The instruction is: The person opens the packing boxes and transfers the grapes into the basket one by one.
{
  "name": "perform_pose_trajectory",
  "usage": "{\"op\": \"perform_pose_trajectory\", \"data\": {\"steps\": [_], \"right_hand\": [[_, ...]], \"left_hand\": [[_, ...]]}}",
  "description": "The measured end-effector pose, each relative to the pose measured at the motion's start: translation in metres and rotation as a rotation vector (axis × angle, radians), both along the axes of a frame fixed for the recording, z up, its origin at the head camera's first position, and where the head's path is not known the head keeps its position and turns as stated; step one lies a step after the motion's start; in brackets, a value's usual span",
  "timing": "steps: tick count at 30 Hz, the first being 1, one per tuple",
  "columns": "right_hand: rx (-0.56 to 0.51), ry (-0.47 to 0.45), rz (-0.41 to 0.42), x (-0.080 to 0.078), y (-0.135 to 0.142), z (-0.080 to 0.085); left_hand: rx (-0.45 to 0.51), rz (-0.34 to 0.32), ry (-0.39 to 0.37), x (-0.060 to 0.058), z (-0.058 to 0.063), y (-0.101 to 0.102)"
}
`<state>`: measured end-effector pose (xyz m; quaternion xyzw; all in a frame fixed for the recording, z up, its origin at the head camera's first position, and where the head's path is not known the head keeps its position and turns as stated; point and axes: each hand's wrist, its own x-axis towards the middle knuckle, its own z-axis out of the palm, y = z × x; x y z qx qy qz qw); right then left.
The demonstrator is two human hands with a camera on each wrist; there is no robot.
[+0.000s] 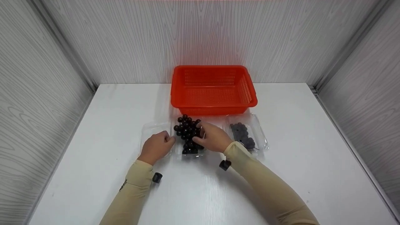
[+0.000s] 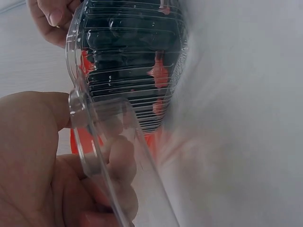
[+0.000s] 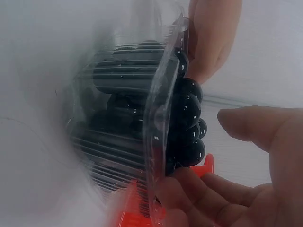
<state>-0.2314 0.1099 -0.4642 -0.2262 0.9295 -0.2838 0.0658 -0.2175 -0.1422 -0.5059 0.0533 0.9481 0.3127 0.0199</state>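
Observation:
A bunch of shiny black grapes [image 1: 186,128] lies in a clear plastic clamshell box [image 2: 135,82] at mid-table, bulging above the rim in the right wrist view. My left hand [image 1: 157,146] pinches the box's edge where the clear lid [image 2: 144,165] joins it. That lid lies folded out to the left. Over the right side of the grapes is my right hand [image 1: 215,137]. Its fingers [image 3: 227,189] rest by the rim and the lower grapes, while the thumb [image 3: 251,124] stands apart from the fruit. The underside of the bunch is seen only through ribbed plastic.
Behind the box stands a red plastic basket [image 1: 215,109] with slotted walls. To the right, a second clear box [image 1: 260,132] holds duller dark grapes [image 1: 241,133]. Pale wood-grain panels [image 1: 140,40] enclose the white table [image 1: 200,200] at the back and sides.

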Motion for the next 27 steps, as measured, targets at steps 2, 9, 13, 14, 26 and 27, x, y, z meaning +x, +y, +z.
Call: {"op": "perform_pose_trajectory", "data": {"steps": [2,9,13,14,26,27], "right_hand": [[0.014,0.014,0.001,-0.002,-0.002,-0.001],[0.097,0.019,0.017,-0.006,-0.007,0.001],[0.115,0.005,0.0,-0.005,-0.011,0.004],[0.114,0.002,-0.009,-0.005,-0.012,0.004],[0.205,0.001,0.01,-0.009,-0.023,0.012],[0.224,0.006,0.018,-0.009,-0.023,0.012]], "left_hand": [[-0.003,-0.004,-0.001,0.0,0.001,0.001],[-0.013,-0.005,0.002,0.001,0.002,0.002],[-0.017,-0.008,0.005,0.001,0.002,0.001],[-0.019,-0.011,0.007,0.001,0.002,0.002],[-0.02,-0.014,-0.006,0.0,0.003,0.002],[-0.023,-0.018,-0.005,-0.001,0.003,0.002]]}}
